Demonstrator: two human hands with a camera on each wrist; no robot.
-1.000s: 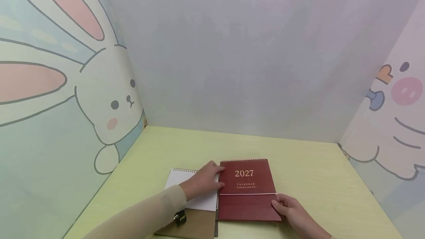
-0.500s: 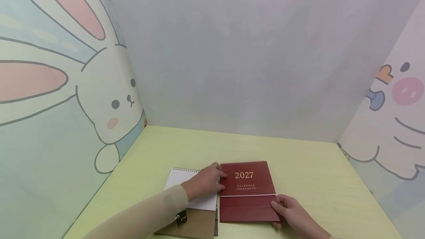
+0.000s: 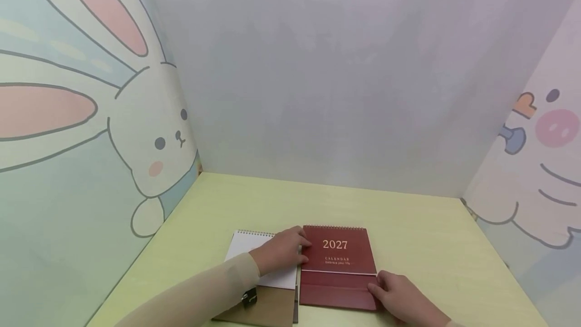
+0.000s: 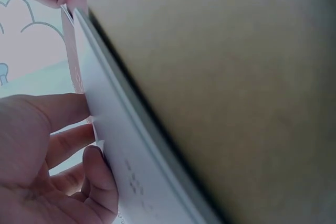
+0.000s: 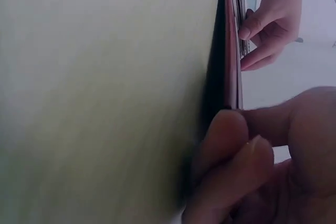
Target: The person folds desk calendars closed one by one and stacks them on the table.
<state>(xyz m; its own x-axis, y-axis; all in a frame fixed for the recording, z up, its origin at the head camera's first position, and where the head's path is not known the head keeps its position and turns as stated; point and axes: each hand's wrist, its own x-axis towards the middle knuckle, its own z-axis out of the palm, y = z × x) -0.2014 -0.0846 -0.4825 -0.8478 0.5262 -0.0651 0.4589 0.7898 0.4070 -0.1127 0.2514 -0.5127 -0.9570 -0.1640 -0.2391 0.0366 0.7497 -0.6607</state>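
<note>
A dark red spiral-bound desk calendar with gold "2027" lettering lies flat, its plain red lower base facing me. My right hand pinches its lower right corner, thumb on top; in the right wrist view, curled fingers meet the calendar's edge. My left hand reaches over a second spiral calendar with white pages and a brown base. Its fingertips touch the red calendar's left edge. The left wrist view has the left hand beside the white pages, fingers bent.
A small black item lies on or hangs over the brown base, partly behind the left sleeve. The yellow-green tabletop runs back to a grey wall. Cartoon-printed panels stand on both sides.
The red calendar has slid slightly toward me and its lower right corner has come down and inward. The right hand moves with it. The left hand stays near the calendar's left edge.
</note>
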